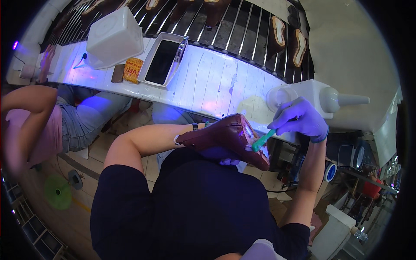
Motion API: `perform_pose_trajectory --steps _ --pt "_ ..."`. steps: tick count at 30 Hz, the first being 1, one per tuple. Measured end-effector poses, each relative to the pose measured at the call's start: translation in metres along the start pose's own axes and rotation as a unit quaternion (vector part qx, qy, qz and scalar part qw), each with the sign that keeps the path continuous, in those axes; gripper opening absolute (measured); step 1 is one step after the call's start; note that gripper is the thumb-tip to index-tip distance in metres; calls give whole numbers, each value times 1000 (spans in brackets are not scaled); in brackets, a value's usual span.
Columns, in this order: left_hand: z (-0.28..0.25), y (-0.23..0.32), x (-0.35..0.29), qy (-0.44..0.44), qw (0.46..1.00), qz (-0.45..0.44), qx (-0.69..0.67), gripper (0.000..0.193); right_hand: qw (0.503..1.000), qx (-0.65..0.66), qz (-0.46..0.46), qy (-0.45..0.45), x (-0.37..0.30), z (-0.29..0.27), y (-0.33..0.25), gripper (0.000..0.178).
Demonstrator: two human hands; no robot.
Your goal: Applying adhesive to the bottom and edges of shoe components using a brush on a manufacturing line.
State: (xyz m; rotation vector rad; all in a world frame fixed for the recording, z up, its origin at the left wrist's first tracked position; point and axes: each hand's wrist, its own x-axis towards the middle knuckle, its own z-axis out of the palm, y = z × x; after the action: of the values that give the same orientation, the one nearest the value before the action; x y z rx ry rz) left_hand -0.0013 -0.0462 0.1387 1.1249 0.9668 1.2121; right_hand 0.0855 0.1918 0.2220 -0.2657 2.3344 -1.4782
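Observation:
A maroon leather shoe upper (216, 136), shaped like a shoe on a last, lies tilted in front of my chest with its underside turned to the right. My left hand (229, 161) supports it from beneath; only a little of the purple glove shows, and the shoe hides the rest. My right hand (299, 119), also in a purple glove, is closed around a green-handled brush (263, 141). The brush's end touches the pale underside of the shoe. Just beyond my right hand stands a small clear cup (281, 97) on the white bench (203, 82).
A white squeeze bottle (329, 99) lies at the bench's right end. A white tray with dark contents (162, 60), a yellow packet (132, 70) and a white tub (115, 38) are further left. Behind runs a roller conveyor (242, 30) carrying several shoes. Another person (43, 117) sits at left.

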Motion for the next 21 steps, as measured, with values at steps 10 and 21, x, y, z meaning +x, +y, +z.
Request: perform_pose_trajectory --steps 10,21 --pt "-2 -68 38 130 909 -12 -395 36 979 -65 -23 192 -7 27 -20 23" --pt "-116 -66 39 223 972 -67 -5 59 858 48 67 507 -36 23 8 21"
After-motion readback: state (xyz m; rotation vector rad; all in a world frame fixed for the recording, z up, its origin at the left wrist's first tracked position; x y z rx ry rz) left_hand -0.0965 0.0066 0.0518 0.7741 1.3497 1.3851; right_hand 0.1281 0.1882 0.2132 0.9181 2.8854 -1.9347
